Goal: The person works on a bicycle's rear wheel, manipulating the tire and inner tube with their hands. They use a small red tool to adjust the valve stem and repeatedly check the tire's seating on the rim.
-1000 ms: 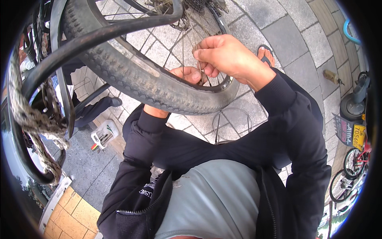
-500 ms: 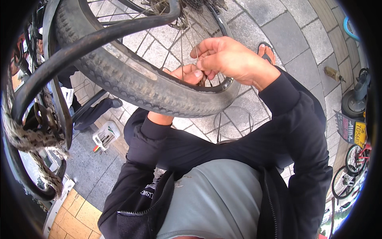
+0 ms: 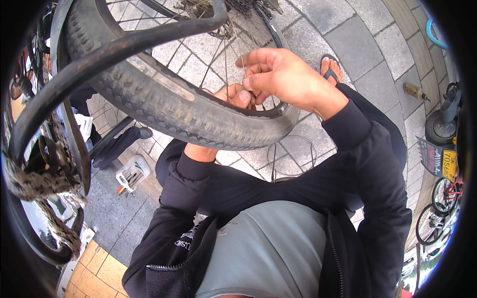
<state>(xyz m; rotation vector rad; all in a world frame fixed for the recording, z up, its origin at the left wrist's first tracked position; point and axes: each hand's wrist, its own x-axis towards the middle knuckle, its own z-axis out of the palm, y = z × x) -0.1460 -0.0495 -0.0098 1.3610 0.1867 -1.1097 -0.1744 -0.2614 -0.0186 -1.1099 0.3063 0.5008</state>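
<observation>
A bicycle's rear wheel (image 3: 179,121) with a worn black tyre, thin spokes and a cassette crosses the upper middle of the head view, behind a black tubular bar (image 3: 124,44). My right hand (image 3: 283,79) has its thumb and fingers closed on a thin spoke inside the rim, its index finger raised a little along it. My left hand (image 3: 238,97) reaches beneath the tyre, fingers curled at the spokes near the rim, just below the right fingertips; the tyre hides its palm and wrist partly.
Knotted rope (image 3: 35,179) hangs at left. Another person's leg and shoe (image 3: 119,139) stand near a white container of tools (image 3: 131,171). My sandalled foot (image 3: 329,69) is at upper right. A bottle (image 3: 413,91), a scooter wheel (image 3: 439,126) and small bicycles (image 3: 432,218) line the right side.
The wheel, bar and rope appear slightly shifted left and down. My right hand moved slightly right and down, staying pinched at the spoke; my left fingers remain beside it.
</observation>
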